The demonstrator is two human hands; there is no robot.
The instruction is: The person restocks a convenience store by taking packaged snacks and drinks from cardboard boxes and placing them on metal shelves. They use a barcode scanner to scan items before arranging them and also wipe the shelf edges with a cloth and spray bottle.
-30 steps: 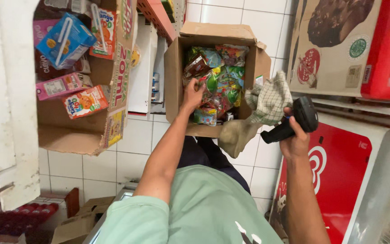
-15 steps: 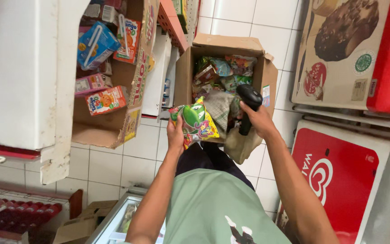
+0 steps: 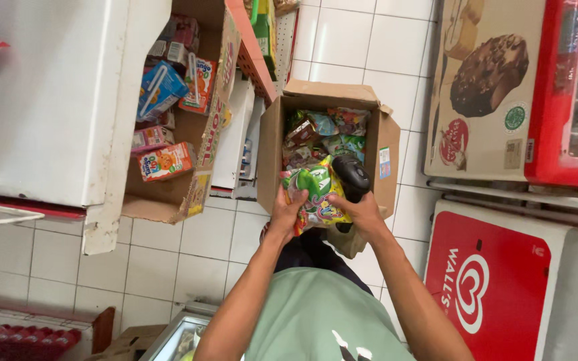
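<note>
Now the left hand (image 3: 287, 212) grips one green snack packet (image 3: 314, 194), the right hand (image 3: 362, 212) clasps a black scanner (image 3: 350, 175); many packets remain in the cardboard box (image 3: 270, 144).

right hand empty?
No, the right hand grips a black handheld scanner over the open cardboard box, while the left hand holds a green snack packet.

I see a white tiled floor (image 3: 195, 267) carrying 2 open cardboard boxes: snack box (image 3: 272, 144), drink-carton box (image 3: 188, 190) just beside.
</note>
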